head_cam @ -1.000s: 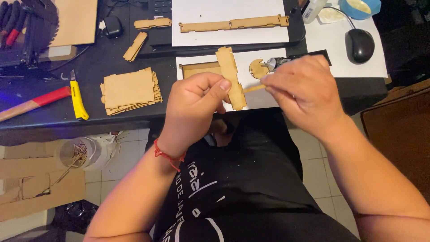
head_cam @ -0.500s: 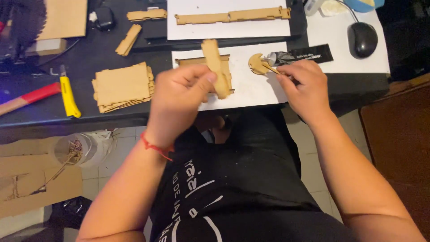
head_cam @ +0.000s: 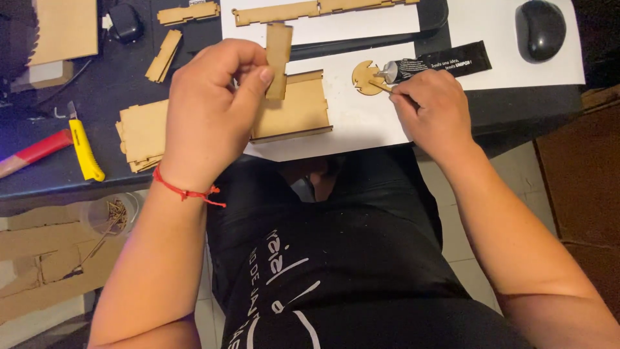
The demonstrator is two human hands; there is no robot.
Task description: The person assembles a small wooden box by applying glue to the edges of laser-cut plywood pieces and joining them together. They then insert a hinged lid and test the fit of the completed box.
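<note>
My left hand (head_cam: 210, 106) holds a narrow notched wooden strip (head_cam: 278, 55) upright above a flat laser-cut wooden panel (head_cam: 294, 110) that lies on white paper (head_cam: 361, 123). My right hand (head_cam: 429, 110) grips a thin stick (head_cam: 382, 86) whose tip touches a small round notched wooden disc (head_cam: 366, 77). A black glue tube (head_cam: 439, 63) lies just behind the disc, its nozzle pointing at it. A red cord bracelet sits on my left wrist.
A stack of wooden panels (head_cam: 139, 136) lies left of my left hand. A yellow utility knife (head_cam: 84, 145) and a red-handled tool (head_cam: 32, 152) rest at the desk's left edge. Long wooden strips (head_cam: 310, 10) and a black mouse (head_cam: 541, 27) are at the back.
Both hands moved apart. My left hand lifted the strip up and leftward over the panel. My right hand went down to the disc beside the glue tube with the stick.
</note>
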